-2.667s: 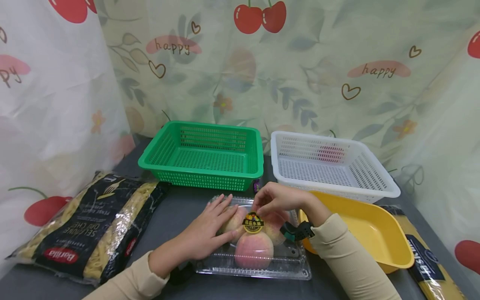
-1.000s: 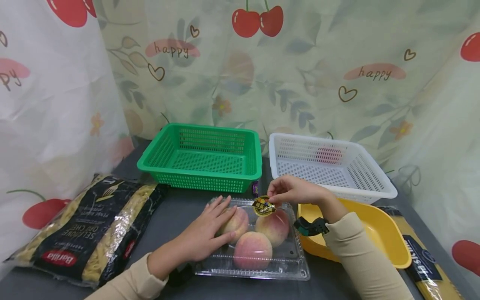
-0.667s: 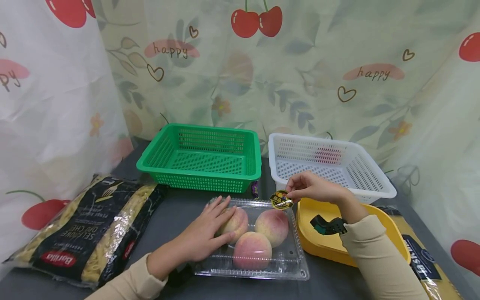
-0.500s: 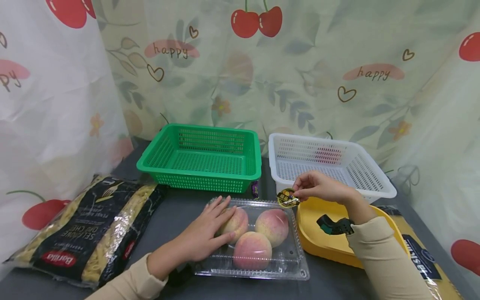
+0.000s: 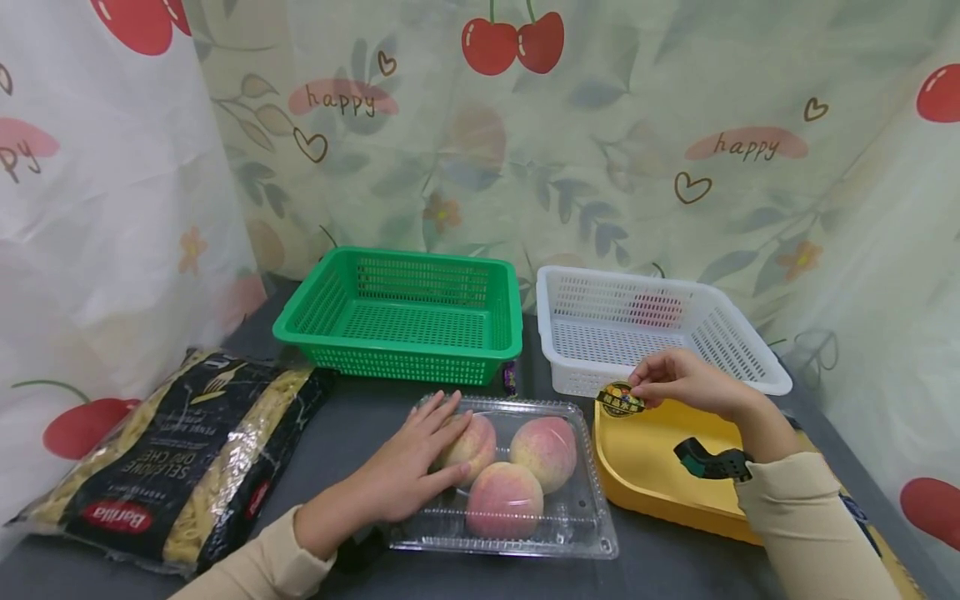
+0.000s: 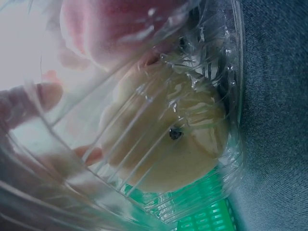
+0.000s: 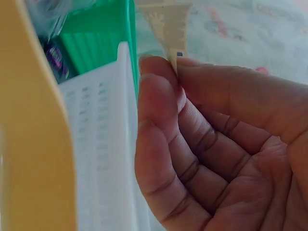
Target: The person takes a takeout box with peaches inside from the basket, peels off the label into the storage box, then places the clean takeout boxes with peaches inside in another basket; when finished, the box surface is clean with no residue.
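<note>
A clear plastic clamshell box [image 5: 555,533] with three peaches [image 5: 506,500] inside lies at the front middle of the table. My left hand [image 5: 408,467] rests on the left of its lid, fingers spread and fairly straight. Through the clear wall a peach [image 6: 163,139] shows close up in the left wrist view. Between thumb and index finger my right hand [image 5: 693,383] pinches a round black-and-gold sticker [image 5: 619,400], over the left rim of the yellow basin [image 5: 660,475]. The pale back of the sticker [image 7: 168,24] faces the right wrist camera.
Behind stand a green basket [image 5: 420,362] and a white basket [image 5: 585,379]. A small purple-wrapped item [image 5: 510,377] lies between them. A black pasta bag [image 5: 172,458] lies at the left; another pasta pack [image 5: 862,521] is partly hidden at the right.
My right hand has peeled the sticker off the clamshell lid and carried it right, from above the peaches to the yellow basin. My left hand has stayed in place on the lid.
</note>
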